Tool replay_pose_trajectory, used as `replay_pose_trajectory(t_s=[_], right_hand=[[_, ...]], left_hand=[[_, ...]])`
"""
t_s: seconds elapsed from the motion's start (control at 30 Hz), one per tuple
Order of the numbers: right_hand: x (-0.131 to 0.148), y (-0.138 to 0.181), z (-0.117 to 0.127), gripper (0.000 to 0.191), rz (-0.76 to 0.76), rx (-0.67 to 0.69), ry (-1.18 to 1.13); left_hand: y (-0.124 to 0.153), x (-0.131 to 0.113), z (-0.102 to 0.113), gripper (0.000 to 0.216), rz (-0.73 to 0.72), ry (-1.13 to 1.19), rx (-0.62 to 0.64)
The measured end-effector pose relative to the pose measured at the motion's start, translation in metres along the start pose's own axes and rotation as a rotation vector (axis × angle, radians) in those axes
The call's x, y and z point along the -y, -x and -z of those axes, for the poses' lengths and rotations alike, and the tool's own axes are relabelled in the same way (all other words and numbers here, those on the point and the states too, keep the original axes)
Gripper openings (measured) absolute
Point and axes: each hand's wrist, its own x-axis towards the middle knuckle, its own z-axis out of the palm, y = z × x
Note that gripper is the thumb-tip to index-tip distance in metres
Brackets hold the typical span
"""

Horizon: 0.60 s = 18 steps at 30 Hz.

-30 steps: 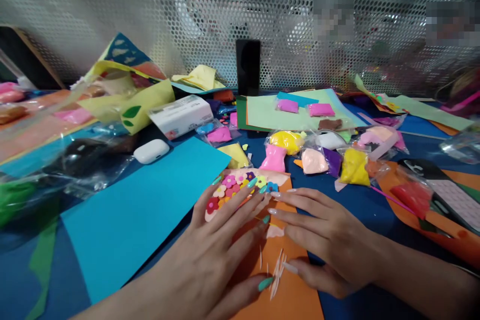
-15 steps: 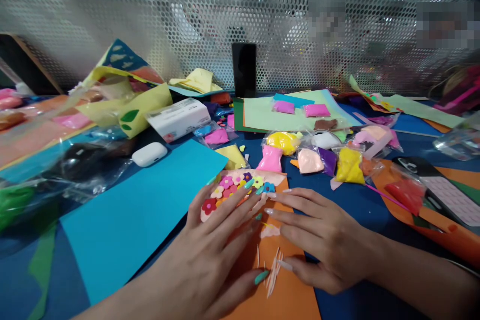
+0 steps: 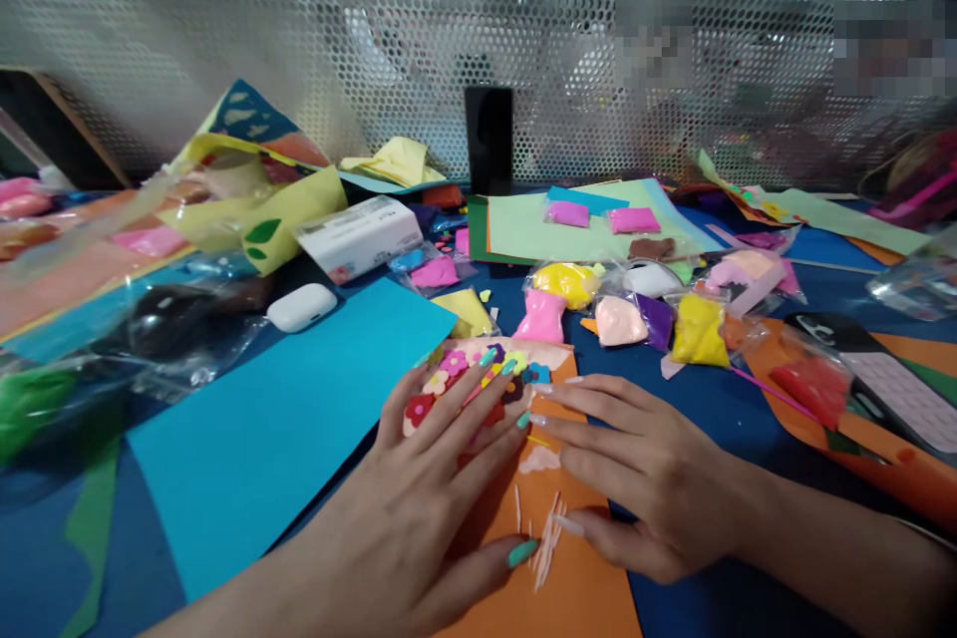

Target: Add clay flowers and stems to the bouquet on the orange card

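My left hand (image 3: pixel 419 488) lies flat with fingers spread on an orange sheet (image 3: pixel 568 588), its fingertips over a pale clay piece (image 3: pixel 478 364) covered with small coloured flowers. My right hand (image 3: pixel 643 469) also rests flat and open on the orange sheet, fingertips pointing left and nearly meeting the left hand's. Thin pale clay strips (image 3: pixel 545 543) lie on the sheet between the two thumbs. A small pale cloud shape (image 3: pixel 539 460) sits just under the right fingertips.
A large cyan sheet (image 3: pixel 276 419) lies to the left. Bags of coloured clay (image 3: pixel 695 329) crowd the blue table behind the hands, with a white earbud case (image 3: pixel 301 306), a white box (image 3: pixel 359 234), a black phone (image 3: pixel 488 140) upright against the mesh wall, and a keyboard (image 3: pixel 889 389) at right.
The left fingers have slid slightly further over the flower piece. Both hands otherwise stay flat in place.
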Motion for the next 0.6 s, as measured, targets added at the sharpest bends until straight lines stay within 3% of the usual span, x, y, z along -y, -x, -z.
replay_pose_trajectory(t_s=[0.3,0.6], right_hand=[[-0.0005,0.0004,-0.0022,0.025,0.006,-0.01,0.005],[-0.0005,-0.0014,-0.0008,0.025,-0.001,0.002,0.017]], left_hand=[[0.0004,-0.0047,-0.0036,0.043,0.067,0.144,-0.095],[0.0014,0.0004,-0.0014,0.066,0.028,0.071,0.051]])
